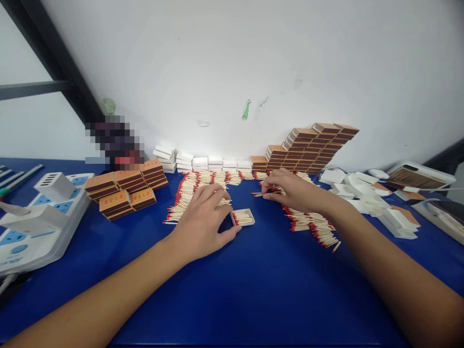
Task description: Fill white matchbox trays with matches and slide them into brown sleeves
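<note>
A small white matchbox tray (243, 217) with red-tipped matches in it lies on the blue table (253, 290). My left hand (203, 220) rests beside it, fingers curled, thumb and fingertips touching the tray's left end. My right hand (290, 191) pinches a few matches (259, 194) at the edge of the right heap of loose matches (311, 224). Another heap of loose matches (188, 191) lies under and beyond my left hand.
Stacks of brown matchboxes (125, 188) stand at the left and a stepped stack (308, 150) against the wall. White empty trays (203, 162) line the wall; more white trays (377, 205) lie right. A power strip (39, 217) sits far left.
</note>
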`<state>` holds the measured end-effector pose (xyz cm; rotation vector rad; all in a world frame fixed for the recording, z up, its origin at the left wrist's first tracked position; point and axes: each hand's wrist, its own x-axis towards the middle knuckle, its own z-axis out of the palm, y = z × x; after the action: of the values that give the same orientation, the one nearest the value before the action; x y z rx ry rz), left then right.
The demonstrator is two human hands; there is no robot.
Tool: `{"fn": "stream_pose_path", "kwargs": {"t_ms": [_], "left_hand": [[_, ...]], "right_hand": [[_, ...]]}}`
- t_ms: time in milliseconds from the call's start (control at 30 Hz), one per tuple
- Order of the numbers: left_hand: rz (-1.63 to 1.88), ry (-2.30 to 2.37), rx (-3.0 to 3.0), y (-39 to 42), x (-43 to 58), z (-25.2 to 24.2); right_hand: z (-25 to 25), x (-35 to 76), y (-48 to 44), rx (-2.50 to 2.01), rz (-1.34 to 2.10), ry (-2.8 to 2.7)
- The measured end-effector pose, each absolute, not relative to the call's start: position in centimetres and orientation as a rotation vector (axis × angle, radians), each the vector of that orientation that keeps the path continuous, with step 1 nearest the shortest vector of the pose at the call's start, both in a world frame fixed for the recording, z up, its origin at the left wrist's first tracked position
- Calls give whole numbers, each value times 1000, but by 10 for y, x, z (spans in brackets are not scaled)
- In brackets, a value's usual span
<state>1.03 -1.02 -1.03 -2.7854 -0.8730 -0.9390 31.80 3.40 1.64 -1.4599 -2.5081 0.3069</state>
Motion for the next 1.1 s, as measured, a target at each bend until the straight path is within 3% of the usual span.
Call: {"fn": "stream_pose_path", "kwargs": {"t_ms": [1100], "left_hand": [[-912, -909, -2798, -11, 11, -9]], "right_hand": [[26, 268, -3, -1256, 404, -2499]]}}
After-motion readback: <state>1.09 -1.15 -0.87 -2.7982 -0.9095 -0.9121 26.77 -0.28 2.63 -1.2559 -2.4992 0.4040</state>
